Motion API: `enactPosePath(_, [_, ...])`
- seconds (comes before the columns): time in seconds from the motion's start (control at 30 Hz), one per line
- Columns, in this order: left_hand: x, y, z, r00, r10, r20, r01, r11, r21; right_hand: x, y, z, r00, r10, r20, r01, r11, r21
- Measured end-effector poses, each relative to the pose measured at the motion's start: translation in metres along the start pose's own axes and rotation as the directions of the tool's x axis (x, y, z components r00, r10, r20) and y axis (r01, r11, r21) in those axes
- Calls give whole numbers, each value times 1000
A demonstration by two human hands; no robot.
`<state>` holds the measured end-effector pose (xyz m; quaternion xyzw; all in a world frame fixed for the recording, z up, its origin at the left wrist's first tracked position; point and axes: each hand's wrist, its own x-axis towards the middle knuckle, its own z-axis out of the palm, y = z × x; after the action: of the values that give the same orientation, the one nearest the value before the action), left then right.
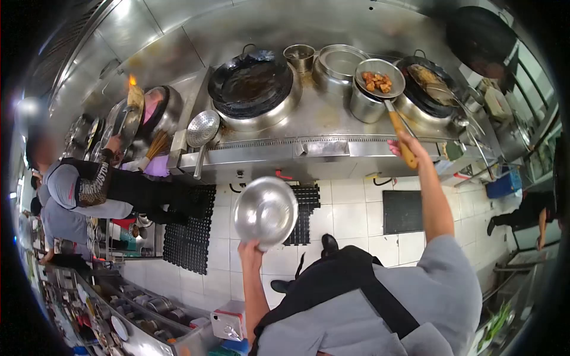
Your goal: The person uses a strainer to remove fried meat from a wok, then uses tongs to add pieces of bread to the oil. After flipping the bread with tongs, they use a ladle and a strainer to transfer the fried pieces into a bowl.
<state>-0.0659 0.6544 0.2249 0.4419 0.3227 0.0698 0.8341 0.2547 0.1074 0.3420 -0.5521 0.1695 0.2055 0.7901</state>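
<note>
My left hand (250, 254) grips the near rim of a shiny, empty metal bowl (265, 212), held out over the tiled floor. My right hand (412, 149) is closed round the wooden handle (399, 127) of a strainer. Browned food pieces (377, 82) lie in the strainer's mesh basket (363, 66), which is above a steel pot (366, 108) on the stove. To the right of the basket, a black wok (428, 86) holds something light brown and a wire skimmer.
A black wok (249, 86) sits on the middle burner, with a perforated ladle (203, 129) beside it. At the left a person (83, 184) works over a wok with a flame. Black mats (191, 231) lie on the floor; another person (531, 213) is at the far right.
</note>
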Motion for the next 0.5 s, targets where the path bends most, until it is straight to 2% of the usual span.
enactPosePath(0.03, [24, -3, 30, 998, -10, 56, 9, 1000, 12, 22, 7, -10, 989, 2, 147, -30, 982, 188])
enactPosePath(0.1, [51, 6, 106, 992, -24, 121, 11, 994, 105, 30, 15, -5, 952, -121, 281, 12, 932, 363])
enactPosePath(0.17, [82, 4, 165, 980, -23, 198, -6, 990, 144, 7, 17, -6, 964, -87, 251, -6, 937, 348])
enactPosePath(0.2, [96, 3, 192, 981, -45, 187, 8, 980, 197, -7, 15, -6, 969, -75, 235, -9, 942, 336])
enactPosePath(0.23, [110, 2, 218, 983, -61, 171, 17, 969, 246, -26, 23, -4, 963, -121, 239, 61, 968, 242])
enactPosePath(0.27, [113, 2, 246, 982, -46, 183, -4, 965, 263, -54, 25, 9, 950, -235, 203, 210, 968, 137])
enactPosePath(0.3, [115, 3, 270, 982, -28, 185, -25, 960, 280, -81, 25, 19, 971, -215, 101, 212, 976, 42])
enactPosePath(0.37, [138, -12, 301, 967, -46, 250, -27, 960, 280, -125, 32, 40, 976, -204, 81, 211, 974, -80])
enactPosePath(0.4, [146, -17, 313, 958, -51, 282, -31, 960, 279, -144, 37, 48, 965, -248, 79, 259, 951, -170])
enactPosePath(0.5, [145, -27, 361, 969, -33, 244, -11, 984, 179, -169, 60, 54, 974, -225, 13, 216, 916, -337])
